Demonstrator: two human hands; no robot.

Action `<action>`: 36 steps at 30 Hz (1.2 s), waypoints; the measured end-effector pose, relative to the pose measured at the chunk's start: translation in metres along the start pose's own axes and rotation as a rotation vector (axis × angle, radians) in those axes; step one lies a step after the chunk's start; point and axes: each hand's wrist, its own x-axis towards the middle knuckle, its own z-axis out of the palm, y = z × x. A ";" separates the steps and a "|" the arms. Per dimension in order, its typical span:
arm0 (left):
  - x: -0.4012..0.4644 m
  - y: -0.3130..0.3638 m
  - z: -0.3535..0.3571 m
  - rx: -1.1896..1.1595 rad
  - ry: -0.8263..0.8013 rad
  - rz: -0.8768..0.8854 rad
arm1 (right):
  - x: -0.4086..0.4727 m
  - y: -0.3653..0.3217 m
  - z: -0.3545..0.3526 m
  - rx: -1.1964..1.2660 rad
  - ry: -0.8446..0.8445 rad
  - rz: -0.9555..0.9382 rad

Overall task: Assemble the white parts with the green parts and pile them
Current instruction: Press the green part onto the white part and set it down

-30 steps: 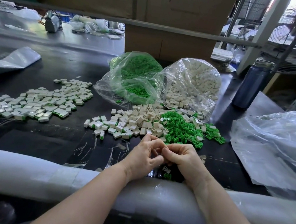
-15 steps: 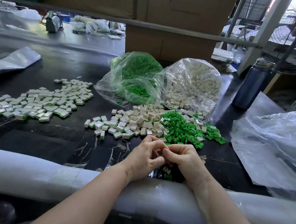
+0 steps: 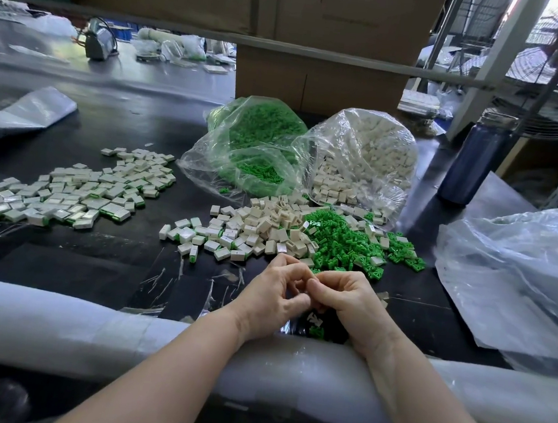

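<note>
Two hands meet at the near edge of the table, head view only: left hand and right hand with fingers curled, fingertips touching each other over a small piece pinched between them; the piece itself is almost wholly hidden, so which part each hand holds cannot be told. Loose white parts lie heaped just beyond the hands, touching the heap of green parts to their right. Finished pile sits toward the table's left edge, well apart from both heaps. Bag of green parts and bag of white parts stand side by side toward the far edge. Judgement: pieces are small, light, rigid moulded plastic, smooth and likely slippery; best pinched by the flat side faces with fingertips, leaving the mating opening free. Snap fit probably needs firm, square pressure; a skewed push may eject the piece.
</note>
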 end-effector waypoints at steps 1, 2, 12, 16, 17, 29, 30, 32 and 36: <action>0.000 0.000 0.000 0.003 -0.002 0.000 | 0.000 0.000 0.000 -0.003 0.001 0.001; 0.000 0.000 0.000 0.006 -0.005 -0.001 | 0.000 -0.001 0.001 -0.005 0.004 0.002; 0.000 0.000 -0.001 0.033 -0.022 -0.016 | -0.001 -0.001 0.000 -0.016 0.018 0.013; 0.000 -0.001 -0.001 0.037 -0.021 -0.020 | 0.000 0.000 0.000 -0.009 0.019 0.013; 0.000 -0.001 -0.001 0.034 -0.016 -0.018 | 0.001 0.000 0.000 -0.002 0.016 0.014; -0.001 0.002 -0.001 -0.018 -0.016 -0.020 | 0.002 0.003 -0.003 0.014 0.008 0.024; -0.001 0.002 -0.001 -0.015 -0.020 -0.022 | 0.002 0.003 -0.003 0.010 0.011 0.026; -0.001 0.002 -0.001 -0.009 -0.025 -0.029 | 0.002 0.003 -0.002 0.007 0.018 0.026; -0.001 0.002 -0.002 0.013 -0.029 -0.034 | 0.003 0.003 -0.001 -0.004 0.039 0.023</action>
